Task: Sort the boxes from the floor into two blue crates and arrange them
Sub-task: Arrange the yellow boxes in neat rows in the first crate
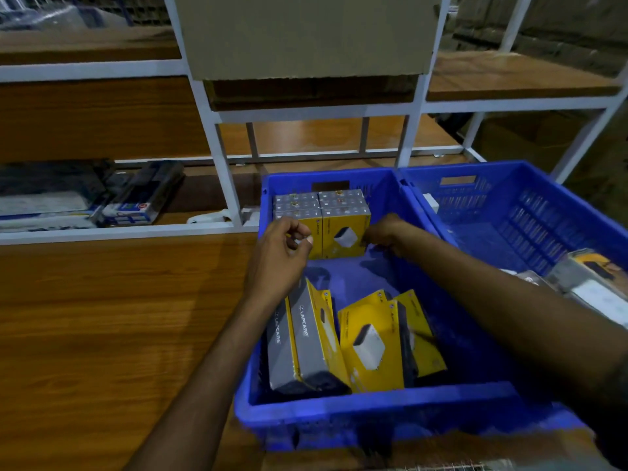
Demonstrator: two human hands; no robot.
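Note:
Two blue crates stand side by side on a wooden surface. The near left crate (373, 413) holds a neat stack of yellow and grey boxes (343, 219) against its far wall. Several loose yellow and grey boxes (370, 341) lie tilted at its near end. My left hand (282, 253) hovers over the crate's left wall beside the stack, fingers curled with nothing seen in them. My right hand (384, 234) touches the right side of the stack, fingers on the front box. The right crate (530, 212) holds a few boxes (584, 273) at its near right corner.
A white metal rack (217, 137) with wooden shelves stands behind the crates. A large cardboard box (306, 35) sits on the rack above. Dark packaged goods (85, 195) lie on the low left shelf. The wooden surface (102, 317) stretches left of the crates.

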